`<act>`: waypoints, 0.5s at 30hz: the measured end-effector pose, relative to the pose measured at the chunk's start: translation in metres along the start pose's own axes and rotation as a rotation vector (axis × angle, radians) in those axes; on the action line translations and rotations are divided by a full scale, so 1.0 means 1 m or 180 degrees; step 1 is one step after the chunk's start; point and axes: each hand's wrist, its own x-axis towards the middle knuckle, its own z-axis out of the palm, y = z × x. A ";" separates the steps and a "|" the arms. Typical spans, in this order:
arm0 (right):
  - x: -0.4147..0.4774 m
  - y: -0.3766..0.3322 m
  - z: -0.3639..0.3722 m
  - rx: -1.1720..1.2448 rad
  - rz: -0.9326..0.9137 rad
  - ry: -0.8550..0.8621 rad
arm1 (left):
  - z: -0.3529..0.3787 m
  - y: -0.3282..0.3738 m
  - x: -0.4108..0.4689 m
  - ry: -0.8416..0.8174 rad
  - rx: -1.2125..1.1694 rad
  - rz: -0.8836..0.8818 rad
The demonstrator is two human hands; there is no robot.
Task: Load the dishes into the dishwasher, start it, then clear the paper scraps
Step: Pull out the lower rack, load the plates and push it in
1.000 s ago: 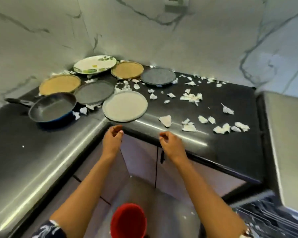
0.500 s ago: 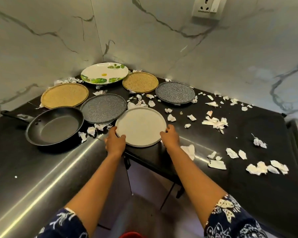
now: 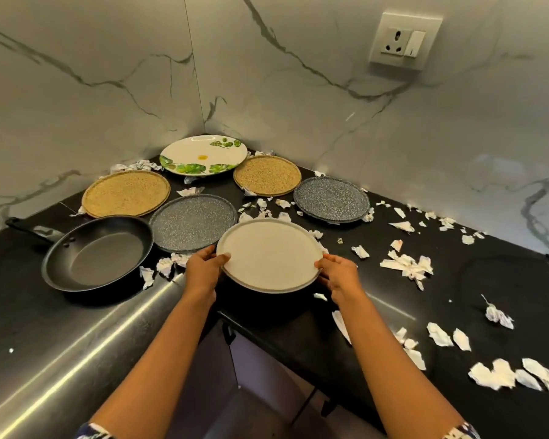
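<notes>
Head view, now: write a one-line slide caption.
Left hand and right hand grip the pale plate by its rim amid other plates, a frying pan and paper scraps.

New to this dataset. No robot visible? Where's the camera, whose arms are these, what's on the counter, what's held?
No robot: a person works bare-handed. The single camera sits on their head, looking forward and down, so the arms are the wearer's own. The left hand and right hand grip opposite edges of a pale plate, which looks raised off the black counter. Behind it lie two grey speckled plates, two tan plates, a leaf-patterned plate and a frying pan. Torn paper scraps litter the counter, mostly to the right.
</notes>
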 end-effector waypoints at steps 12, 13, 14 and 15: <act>0.095 -0.092 -0.029 -0.0604 -0.0447 0.0255 | 0.056 0.027 0.021 -0.0233 -0.1258 -0.0211; 0.113 -0.097 -0.035 -0.0619 -0.0345 0.0506 | 0.060 0.026 0.025 -0.0192 -0.1316 -0.0165; 0.127 -0.100 -0.040 -0.0613 -0.0144 0.0660 | 0.065 0.026 0.029 -0.0145 -0.1379 -0.0123; 0.140 -0.101 -0.044 -0.0516 0.0067 0.0681 | 0.071 0.026 0.032 -0.0103 -0.1445 -0.0085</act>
